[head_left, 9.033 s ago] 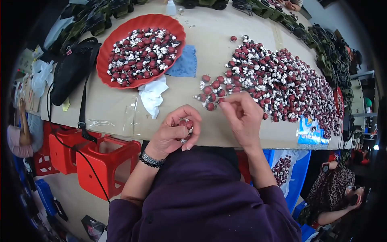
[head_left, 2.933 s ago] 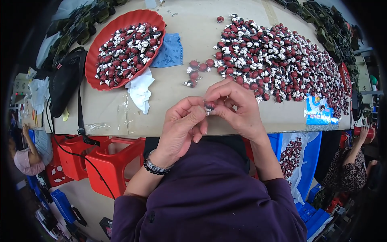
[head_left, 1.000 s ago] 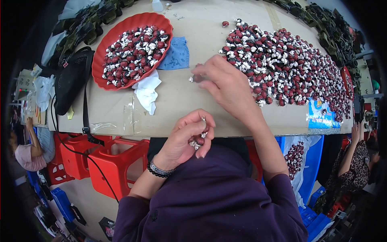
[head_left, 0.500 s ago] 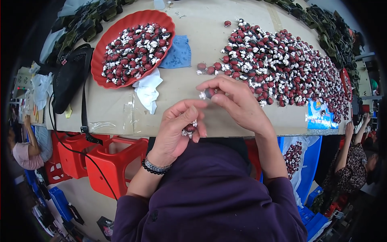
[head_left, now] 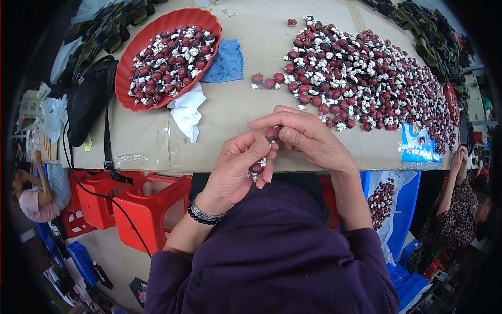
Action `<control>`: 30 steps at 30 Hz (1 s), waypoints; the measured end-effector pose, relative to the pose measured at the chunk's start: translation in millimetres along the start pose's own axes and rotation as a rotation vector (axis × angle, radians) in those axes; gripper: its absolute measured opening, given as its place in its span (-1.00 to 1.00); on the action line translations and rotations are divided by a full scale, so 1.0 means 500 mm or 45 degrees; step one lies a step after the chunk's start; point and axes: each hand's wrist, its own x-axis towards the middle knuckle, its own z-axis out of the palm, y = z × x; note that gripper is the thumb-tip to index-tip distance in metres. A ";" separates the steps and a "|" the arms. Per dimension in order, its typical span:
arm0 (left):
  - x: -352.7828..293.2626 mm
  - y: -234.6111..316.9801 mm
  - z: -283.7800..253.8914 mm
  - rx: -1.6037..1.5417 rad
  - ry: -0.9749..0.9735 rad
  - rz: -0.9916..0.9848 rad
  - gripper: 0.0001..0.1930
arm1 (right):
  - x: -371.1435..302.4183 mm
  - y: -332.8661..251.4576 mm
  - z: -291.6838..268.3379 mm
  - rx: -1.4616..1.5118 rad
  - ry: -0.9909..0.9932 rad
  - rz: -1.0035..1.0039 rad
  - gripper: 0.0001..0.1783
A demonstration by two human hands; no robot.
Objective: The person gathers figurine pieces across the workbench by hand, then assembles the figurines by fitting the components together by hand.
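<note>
Above the table's near edge, my hands are close together. In my right hand (head_left: 316,140), a small dark red, black and white figurine (head_left: 272,134) is pinched between thumb and forefinger. My left hand (head_left: 234,170) is curled, palm up, around at least one more such figurine (head_left: 257,168), and its fingertips reach the pinched one. Whether they touch it I cannot tell. Beyond my right hand spreads a large pile of the same figurines (head_left: 361,78). A few loose figurines (head_left: 269,83) lie at its left side. A red scalloped basin (head_left: 125,65) at the far left holds many more.
Beside the basin lie a blue denim cloth (head_left: 227,62) and a white tissue (head_left: 187,116). A black bag (head_left: 90,107) rests at the left; a blue wrapper (head_left: 418,145) lies near the right edge. Red stools (head_left: 137,209) and a blue crate (head_left: 409,201) stand below. Other people sit at both sides.
My left hand has moved slightly right and my right hand slightly nearer. The pinched figurine, apart from my left hand before, is now at its fingertips. The whole view has shifted a little.
</note>
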 end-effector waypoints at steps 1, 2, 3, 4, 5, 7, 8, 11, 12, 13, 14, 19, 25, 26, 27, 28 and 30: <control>0.000 0.000 0.001 0.002 -0.002 -0.003 -0.72 | -0.002 0.000 0.001 0.071 0.000 0.042 -0.58; 0.000 0.001 0.002 -0.001 -0.001 -0.002 -0.73 | -0.003 0.000 0.002 0.071 0.005 0.042 -0.58; 0.000 0.001 0.003 -0.004 0.002 0.000 -0.73 | -0.003 0.002 0.003 0.126 0.002 0.059 -0.59; 0.000 0.000 0.003 -0.002 0.001 -0.001 -0.73 | -0.003 0.002 0.004 0.181 -0.001 0.077 -0.61; 0.000 -0.002 0.002 -0.001 0.004 -0.002 -0.73 | -0.003 0.002 0.006 0.181 0.001 0.077 -0.61; 0.000 -0.002 0.002 0.000 0.004 -0.006 -0.73 | -0.003 0.000 0.008 0.277 0.027 0.144 -0.65; -0.001 -0.001 0.004 -0.011 0.007 -0.016 -0.72 | -0.003 0.000 0.008 0.277 0.030 0.144 -0.65; 0.000 -0.004 -0.001 -0.040 -0.016 -0.014 -0.70 | -0.002 0.004 0.008 0.258 0.043 0.158 -0.70; 0.001 -0.005 -0.004 -0.058 -0.044 -0.002 -0.70 | 0.001 0.012 0.005 0.139 0.058 0.088 -0.73; 0.001 -0.004 -0.005 -0.058 -0.043 -0.002 -0.70 | 0.002 0.016 0.004 0.021 0.073 0.019 -0.76; 0.001 -0.003 -0.006 -0.054 -0.059 0.018 -0.69 | 0.002 0.013 0.003 0.022 0.072 0.019 -0.76; 0.005 0.000 0.006 -0.002 -0.052 0.020 -0.66 | 0.000 -0.003 0.011 0.035 0.078 0.090 -0.73; 0.004 -0.007 -0.010 -0.104 -0.074 -0.043 -0.62 | 0.005 0.004 -0.001 -0.103 0.393 0.168 -0.67; 0.004 -0.006 -0.010 -0.104 -0.071 -0.048 -0.62 | 0.007 0.008 -0.005 -0.179 0.473 0.135 -0.69; 0.004 -0.005 -0.009 -0.102 -0.069 -0.054 -0.62 | 0.013 0.007 -0.011 -0.181 0.475 0.135 -0.69; 0.004 -0.005 -0.008 -0.102 -0.071 -0.054 -0.62 | 0.022 0.005 -0.017 -0.486 0.558 0.062 -0.70; 0.004 -0.006 -0.008 -0.112 -0.080 -0.050 -0.63 | 0.043 0.010 -0.025 -0.792 0.638 -0.015 -0.71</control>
